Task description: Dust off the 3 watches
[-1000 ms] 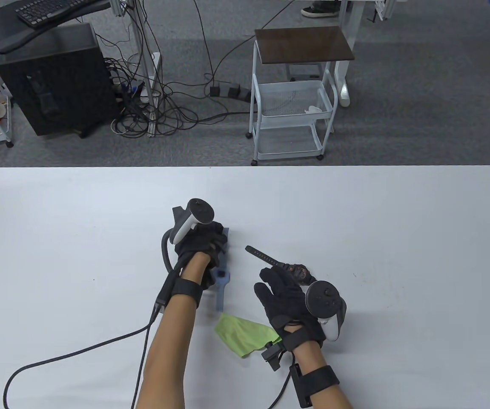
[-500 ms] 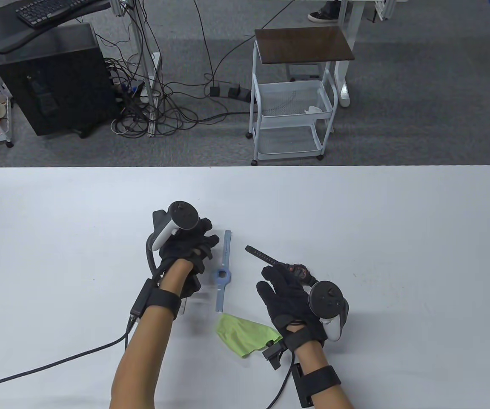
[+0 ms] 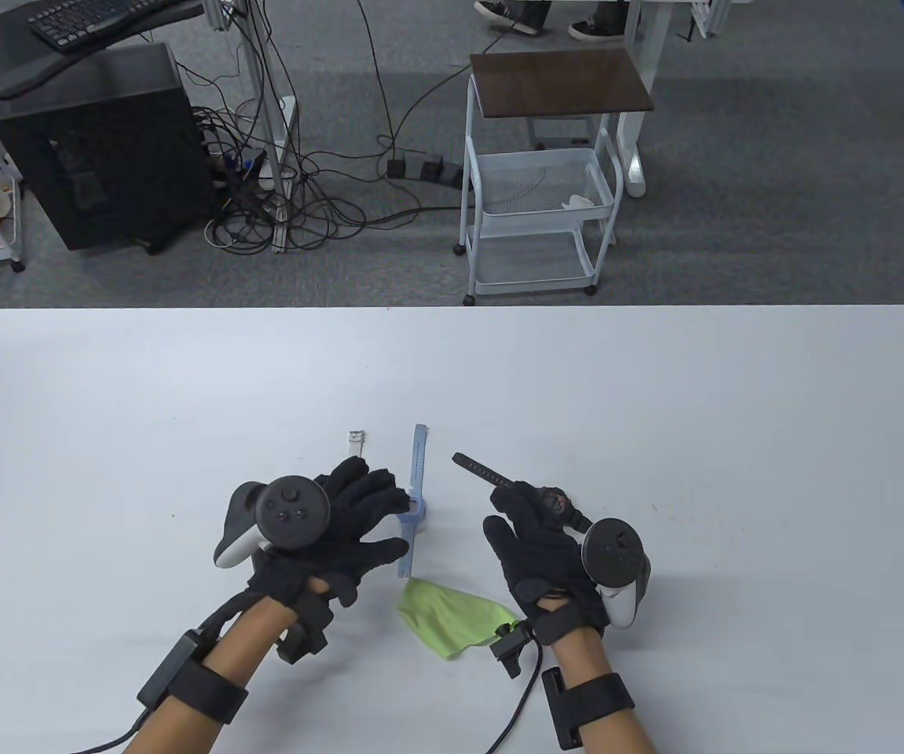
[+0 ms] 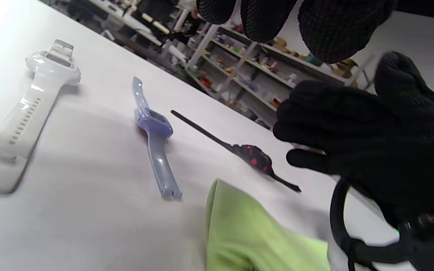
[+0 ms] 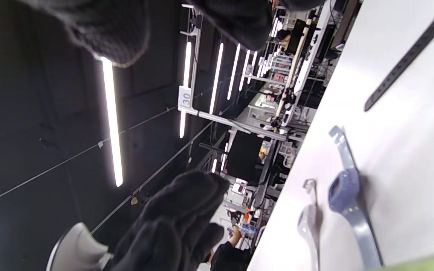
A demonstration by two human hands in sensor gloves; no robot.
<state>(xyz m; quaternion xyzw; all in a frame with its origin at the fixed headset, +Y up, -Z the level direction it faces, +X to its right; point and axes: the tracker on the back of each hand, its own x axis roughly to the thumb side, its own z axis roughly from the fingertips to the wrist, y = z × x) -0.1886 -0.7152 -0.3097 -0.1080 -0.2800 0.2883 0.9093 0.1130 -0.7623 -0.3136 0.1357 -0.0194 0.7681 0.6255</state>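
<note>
The green cloth (image 3: 452, 620) lies untouched on the tabletop (image 3: 656, 393) between both relaxed, empty grips, just below the left hand (image 3: 342, 526); the right hand (image 3: 538, 550) hovers equally near.

A white table (image 3: 656, 393) with rounded far corners carries three watches laid flat side by side near its front middle. The white watch (image 4: 32, 94) lies at nine o'clock of the blue watch (image 4: 153, 128); the black watch (image 4: 252, 158) lies at three o'clock. A green cloth (image 3: 452, 616) sits at six o'clock, touching the blue strap's end.
</note>
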